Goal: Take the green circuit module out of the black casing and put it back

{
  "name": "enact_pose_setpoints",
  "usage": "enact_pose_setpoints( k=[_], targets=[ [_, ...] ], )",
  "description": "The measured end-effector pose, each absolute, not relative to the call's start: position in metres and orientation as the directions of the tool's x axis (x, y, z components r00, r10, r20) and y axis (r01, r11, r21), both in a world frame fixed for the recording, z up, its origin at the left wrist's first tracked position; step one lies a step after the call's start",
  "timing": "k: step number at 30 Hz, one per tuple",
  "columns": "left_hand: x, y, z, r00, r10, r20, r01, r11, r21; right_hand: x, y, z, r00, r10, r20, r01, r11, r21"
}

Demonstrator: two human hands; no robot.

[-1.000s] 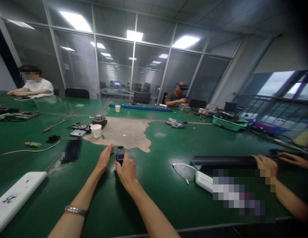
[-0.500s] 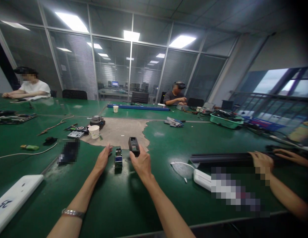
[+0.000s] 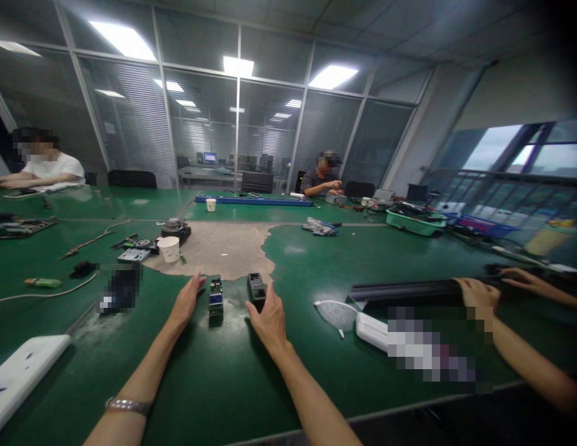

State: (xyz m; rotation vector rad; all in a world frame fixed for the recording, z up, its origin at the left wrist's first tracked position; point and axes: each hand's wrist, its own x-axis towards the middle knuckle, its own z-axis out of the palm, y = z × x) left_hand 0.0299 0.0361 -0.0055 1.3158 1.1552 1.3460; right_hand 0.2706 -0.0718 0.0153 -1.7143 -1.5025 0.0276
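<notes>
My right hand (image 3: 271,319) is around a small black plastic housing (image 3: 256,288), thumb on its left and fingers on its right. The housing is low, at the tabletop. Just left of it, a narrow circuit board module (image 3: 216,298) with a blue part on its face sits uncovered on the green table (image 3: 199,378). My left hand (image 3: 188,300) rests beside the module with its fingers stretched forward and nothing in them. A small gap separates it from the module.
A paper cup (image 3: 169,249) and dismantled parts (image 3: 134,254) lie ahead on a beige patch (image 3: 223,244). White power strips (image 3: 28,378) flank me. At right, a co-worker's hand (image 3: 478,297) rests on a black channel (image 3: 409,292). Farther back stands a green basket (image 3: 416,223).
My right hand lifted the black housing off the circuit board module, moved it right, and lowered it to the table. My left hand stayed beside the module. The view turned slightly right.
</notes>
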Motion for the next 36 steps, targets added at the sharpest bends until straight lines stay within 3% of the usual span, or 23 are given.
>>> enact_pose_setpoints(
  k=[8, 15, 24, 32, 36],
  targets=[
    [0.031, 0.036, -0.006, -0.029, 0.985, 0.17, -0.003, -0.17, 0.985, 0.271, -0.069, 0.028, 0.298, 0.846, 0.443, 0.752, 0.078, -0.655],
    [0.029, 0.038, -0.007, -0.037, 0.985, 0.166, 0.001, -0.166, 0.986, 0.225, -0.069, 0.082, 0.198, 0.866, 0.46, 0.653, 0.233, -0.721],
    [0.028, 0.041, -0.007, -0.063, 0.989, 0.135, -0.046, -0.138, 0.989, 0.181, -0.065, 0.079, 0.166, 0.919, 0.357, 0.792, 0.091, -0.603],
    [0.032, 0.033, 0.006, -0.086, 0.988, 0.129, -0.053, -0.134, 0.99, 0.162, -0.071, 0.085, 0.093, 0.946, 0.31, 0.89, 0.06, -0.451],
    [0.033, 0.033, 0.005, -0.097, 0.988, 0.122, -0.068, -0.129, 0.989, 0.16, -0.073, 0.07, 0.094, 0.964, 0.249, 0.893, 0.029, -0.449]
  ],
)
